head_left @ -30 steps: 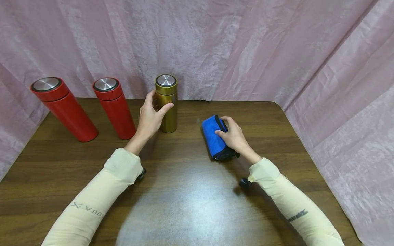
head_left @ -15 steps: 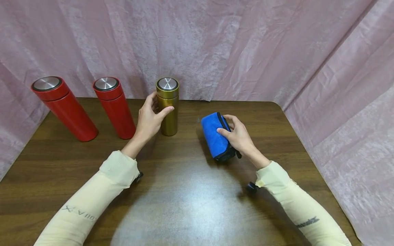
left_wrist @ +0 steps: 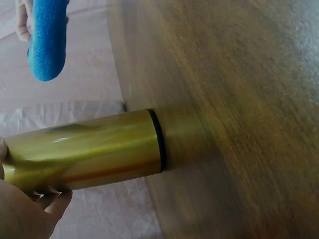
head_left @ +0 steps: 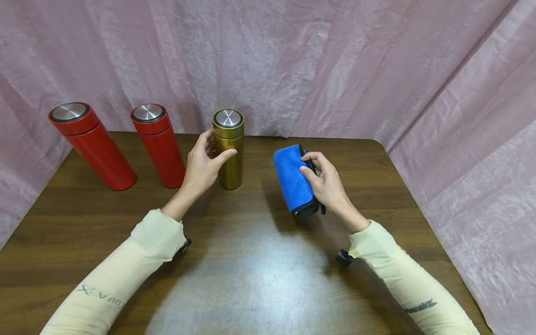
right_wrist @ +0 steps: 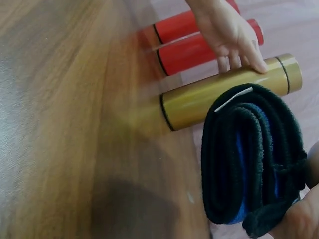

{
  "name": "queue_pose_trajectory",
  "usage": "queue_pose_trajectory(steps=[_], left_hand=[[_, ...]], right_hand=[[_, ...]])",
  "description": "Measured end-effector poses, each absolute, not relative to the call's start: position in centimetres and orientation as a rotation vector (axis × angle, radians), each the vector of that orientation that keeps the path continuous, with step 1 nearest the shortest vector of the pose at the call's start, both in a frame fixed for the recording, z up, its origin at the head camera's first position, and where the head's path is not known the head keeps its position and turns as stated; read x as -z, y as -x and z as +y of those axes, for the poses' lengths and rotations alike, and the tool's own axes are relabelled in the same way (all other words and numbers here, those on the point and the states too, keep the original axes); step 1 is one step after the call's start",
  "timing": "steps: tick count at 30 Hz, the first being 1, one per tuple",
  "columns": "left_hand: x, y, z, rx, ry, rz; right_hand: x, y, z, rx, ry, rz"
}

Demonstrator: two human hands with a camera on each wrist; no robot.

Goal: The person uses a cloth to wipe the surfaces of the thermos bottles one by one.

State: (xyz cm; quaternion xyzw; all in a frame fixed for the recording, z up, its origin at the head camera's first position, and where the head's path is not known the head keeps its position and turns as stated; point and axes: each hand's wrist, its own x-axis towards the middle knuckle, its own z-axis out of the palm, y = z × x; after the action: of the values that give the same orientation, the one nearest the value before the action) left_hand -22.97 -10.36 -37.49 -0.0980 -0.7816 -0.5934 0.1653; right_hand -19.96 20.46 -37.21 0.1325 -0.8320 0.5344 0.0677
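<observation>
My left hand (head_left: 202, 160) grips a gold vacuum flask (head_left: 232, 170) with a silver lid around its upper body, thumb in front. The flask is upright at the table surface; its dark-rimmed base shows in the left wrist view. My right hand (head_left: 331, 185) pinches a folded blue towel (head_left: 291, 174) with black edging by its right side. The towel is tilted and held a little above the table, with a shadow below. In the right wrist view, the black-edged folds (right_wrist: 232, 159) face the camera, and the right fingers are mostly cut off.
Two red flasks, one at the far left (head_left: 102, 156) and one nearer my left hand (head_left: 161, 153), stand upright with silver lids. The brown wooden table (head_left: 251, 260) meets a pink curtain (head_left: 268, 70) behind and at the right.
The towel has risen off the table in my right hand. My left hand and the gold flask have shifted slightly toward me. The red flasks keep their places.
</observation>
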Motion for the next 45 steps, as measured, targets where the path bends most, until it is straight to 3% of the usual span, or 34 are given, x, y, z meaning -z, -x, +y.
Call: queue_pose_trajectory(steps=[13, 22, 45], left_hand=[[37.0, 21.8, -10.2, 1.700, 0.349, -2.247], [36.7, 20.4, -10.5, 1.762, 0.427, -2.273], [37.1, 19.4, -11.1, 1.824, 0.569, -2.307]], right_hand=[[34.5, 20.2, 20.6, -1.442, -0.441, -2.553], [32.5, 20.3, 20.2, -1.784, -0.458, -2.372], [30.3, 20.7, 17.2, -1.678, -0.909, -2.219]])
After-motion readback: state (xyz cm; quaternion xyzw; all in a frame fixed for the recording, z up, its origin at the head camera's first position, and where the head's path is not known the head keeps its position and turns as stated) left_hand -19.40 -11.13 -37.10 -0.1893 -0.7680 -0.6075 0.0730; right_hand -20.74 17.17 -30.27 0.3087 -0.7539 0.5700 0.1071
